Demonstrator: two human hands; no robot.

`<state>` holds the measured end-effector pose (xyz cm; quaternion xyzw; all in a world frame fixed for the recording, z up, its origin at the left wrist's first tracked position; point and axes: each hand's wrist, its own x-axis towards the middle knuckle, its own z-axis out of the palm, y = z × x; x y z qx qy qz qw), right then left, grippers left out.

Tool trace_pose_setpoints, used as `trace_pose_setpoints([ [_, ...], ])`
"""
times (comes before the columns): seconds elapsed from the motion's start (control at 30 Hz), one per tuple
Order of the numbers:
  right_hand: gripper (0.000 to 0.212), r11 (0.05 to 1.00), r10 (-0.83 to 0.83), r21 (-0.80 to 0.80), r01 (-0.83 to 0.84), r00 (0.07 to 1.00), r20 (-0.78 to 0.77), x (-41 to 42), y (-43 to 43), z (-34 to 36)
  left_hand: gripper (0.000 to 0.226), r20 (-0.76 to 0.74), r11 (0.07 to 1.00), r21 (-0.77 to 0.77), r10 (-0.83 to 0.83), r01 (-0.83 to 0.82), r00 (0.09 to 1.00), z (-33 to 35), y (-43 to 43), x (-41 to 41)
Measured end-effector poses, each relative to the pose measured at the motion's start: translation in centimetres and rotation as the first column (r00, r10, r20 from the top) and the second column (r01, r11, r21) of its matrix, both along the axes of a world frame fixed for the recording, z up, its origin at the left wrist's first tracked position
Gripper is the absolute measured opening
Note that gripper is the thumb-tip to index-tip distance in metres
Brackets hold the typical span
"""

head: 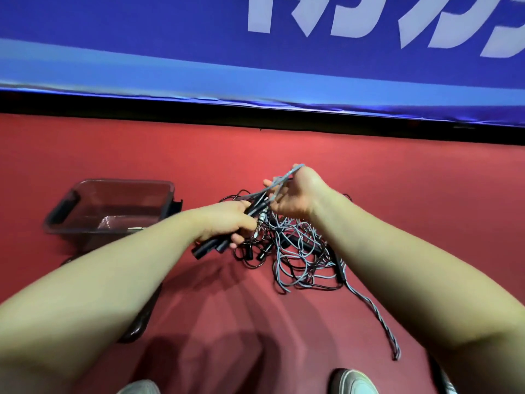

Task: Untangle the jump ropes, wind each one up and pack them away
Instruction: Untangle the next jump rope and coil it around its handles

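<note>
A tangle of jump ropes [298,251], grey-blue and thin black cords with black handles, lies on the red floor. My left hand [227,223] grips a bundle of black handles [210,247] above the left side of the pile. My right hand [295,194] is raised over the pile and pinches a loop of grey cord [287,174] that runs down to the handles. One twisted grey cord end [377,317] trails off toward the lower right.
A clear dark-rimmed plastic bin [85,223] stands on the floor to the left, partly behind my left forearm. A blue banner [170,38] with white lettering runs along the back above a black strip. My shoes [352,382] show at the bottom edge.
</note>
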<state>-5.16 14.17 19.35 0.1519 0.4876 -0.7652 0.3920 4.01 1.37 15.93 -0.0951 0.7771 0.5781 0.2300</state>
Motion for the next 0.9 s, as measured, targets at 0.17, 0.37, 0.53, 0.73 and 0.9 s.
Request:
trace_pose_setpoints([
  [0.17, 0.017, 0.847, -0.029, 0.504, 0.169, 0.961, -0.273, -4.8, 4.9, -2.0, 0.019, 0.327, 0.851, -0.371, -0.254, 0.371, 0.910, 1.4, -2.2, 0.9],
  [0.37, 0.041, 0.078, 0.760, 0.879, -0.471, 0.599, 0.253, -4.2, 11.5, -7.1, 0.010, 0.041, 0.700, -0.681, -0.255, 0.214, 0.966, 3.4, -2.6, 0.3],
  [0.53, 0.051, 0.592, 0.741, 0.599, -0.539, 0.656, -0.143, -4.3, 10.0, -6.2, 0.016, 0.041, 0.554, -0.793, -0.367, 0.254, 0.929, 6.7, -1.9, -0.5],
  [0.73, 0.089, 0.681, 0.730, 0.565, -0.466, 0.363, -0.579, -2.8, 4.6, -2.6, 0.013, -0.301, 0.797, -0.602, -0.283, 0.049, 0.911, 10.3, -1.9, 0.0],
  [0.9, 0.033, 0.632, 0.750, 0.547, -0.550, 0.254, -0.611, -0.3, 0.9, -3.6, 0.015, -0.480, 0.871, -0.490, -0.244, -0.026, 0.843, 12.7, -1.0, 0.6],
])
